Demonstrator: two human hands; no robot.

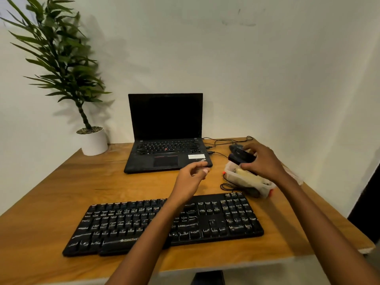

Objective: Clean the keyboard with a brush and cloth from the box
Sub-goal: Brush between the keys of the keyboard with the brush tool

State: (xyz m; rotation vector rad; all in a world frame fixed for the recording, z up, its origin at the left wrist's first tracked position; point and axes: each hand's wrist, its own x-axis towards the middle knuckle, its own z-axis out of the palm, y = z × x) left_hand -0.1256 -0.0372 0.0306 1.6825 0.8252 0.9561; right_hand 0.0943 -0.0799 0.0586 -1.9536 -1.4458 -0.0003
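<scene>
White "ZEBRONIC" brand on the front edge of the keyboard — laptop sticker text too blurred.

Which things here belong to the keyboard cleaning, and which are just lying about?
Job: keyboard, plastic box, yellowish cloth in it, black object gripped by right hand.
Lying about: laptop, potted plant, mouse, cables.
</scene>
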